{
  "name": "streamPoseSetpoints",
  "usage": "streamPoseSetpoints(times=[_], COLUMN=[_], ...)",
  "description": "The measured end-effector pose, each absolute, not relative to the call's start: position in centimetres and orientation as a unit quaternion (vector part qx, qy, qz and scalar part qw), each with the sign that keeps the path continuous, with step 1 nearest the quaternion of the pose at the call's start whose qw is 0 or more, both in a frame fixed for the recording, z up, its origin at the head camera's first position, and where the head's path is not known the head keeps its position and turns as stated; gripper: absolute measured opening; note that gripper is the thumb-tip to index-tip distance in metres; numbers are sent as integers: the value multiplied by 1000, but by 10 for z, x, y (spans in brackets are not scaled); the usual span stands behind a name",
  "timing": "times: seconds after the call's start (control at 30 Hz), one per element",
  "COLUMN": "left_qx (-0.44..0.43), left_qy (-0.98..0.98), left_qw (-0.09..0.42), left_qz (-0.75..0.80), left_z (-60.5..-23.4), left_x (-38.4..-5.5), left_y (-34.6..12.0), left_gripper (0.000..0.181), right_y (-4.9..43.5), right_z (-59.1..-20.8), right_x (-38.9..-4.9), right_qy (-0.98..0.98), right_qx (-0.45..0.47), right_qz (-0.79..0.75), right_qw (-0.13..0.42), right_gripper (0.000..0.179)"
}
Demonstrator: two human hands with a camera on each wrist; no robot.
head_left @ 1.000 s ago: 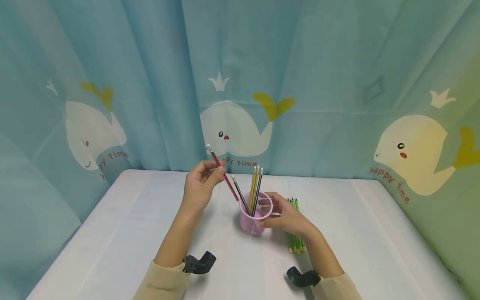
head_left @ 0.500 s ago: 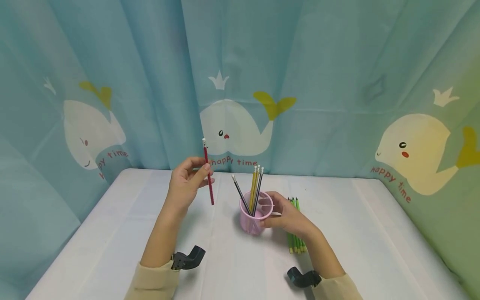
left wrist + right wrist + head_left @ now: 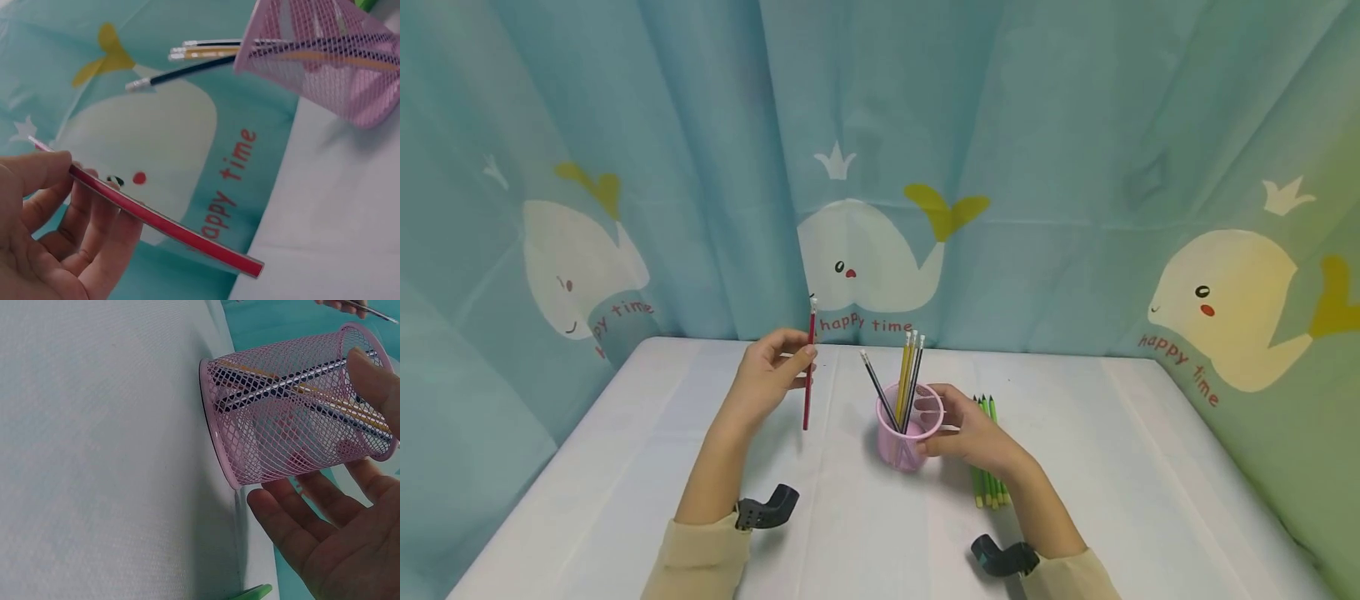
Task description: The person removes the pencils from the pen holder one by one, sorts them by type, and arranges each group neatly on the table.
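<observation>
My left hand (image 3: 769,375) pinches a red pencil (image 3: 808,367) between thumb and fingers, left of the cup. The pencil stands nearly upright above the table, its white eraser end on top. In the left wrist view the red pencil (image 3: 169,228) slants across the palm, its lower end free. A pink mesh pencil cup (image 3: 898,454) stands mid-table. Inside it lean yellow pencils (image 3: 904,375) and dark pencils (image 3: 880,387), eraser ends up. My right hand (image 3: 973,429) holds the cup's right side, thumb in front and fingers behind, as the right wrist view shows on the mesh cup (image 3: 281,412).
Several green pencils (image 3: 988,487) lie side by side on the white table (image 3: 1112,467), partly behind my right hand and wrist. A blue curtain (image 3: 1045,125) with whale prints hangs along the table's back edge. Each wrist bears a black camera mount (image 3: 767,508).
My left hand has drawn the red pencil left, away from the cup, turning it from slanted to nearly upright, then lowered it slightly. The right hand and the cup stay in place.
</observation>
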State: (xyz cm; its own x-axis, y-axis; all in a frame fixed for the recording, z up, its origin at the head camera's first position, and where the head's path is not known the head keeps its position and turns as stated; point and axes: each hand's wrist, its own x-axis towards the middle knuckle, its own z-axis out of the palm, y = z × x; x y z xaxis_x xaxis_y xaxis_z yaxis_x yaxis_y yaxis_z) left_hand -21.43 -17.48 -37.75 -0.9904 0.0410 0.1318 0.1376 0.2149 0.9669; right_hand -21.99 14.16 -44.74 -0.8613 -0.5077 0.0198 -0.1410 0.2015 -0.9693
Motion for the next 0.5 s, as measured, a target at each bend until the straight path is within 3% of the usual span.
streamPoseSetpoints(times=[0.27,0.5], left_qx=[-40,-18], left_qy=[-787,-828], left_qw=[4,3], left_qz=[-616,-561], left_z=[-391,-401], left_x=[-221,-226], left_y=[-181,-184], left_gripper=[32,31], right_y=[142,141], right_z=[-448,-447], right_x=[-219,-219], right_qy=[762,761], right_qx=[-218,-218], right_qz=[-590,-591], right_qw=[153,154], right_gripper=[76,76])
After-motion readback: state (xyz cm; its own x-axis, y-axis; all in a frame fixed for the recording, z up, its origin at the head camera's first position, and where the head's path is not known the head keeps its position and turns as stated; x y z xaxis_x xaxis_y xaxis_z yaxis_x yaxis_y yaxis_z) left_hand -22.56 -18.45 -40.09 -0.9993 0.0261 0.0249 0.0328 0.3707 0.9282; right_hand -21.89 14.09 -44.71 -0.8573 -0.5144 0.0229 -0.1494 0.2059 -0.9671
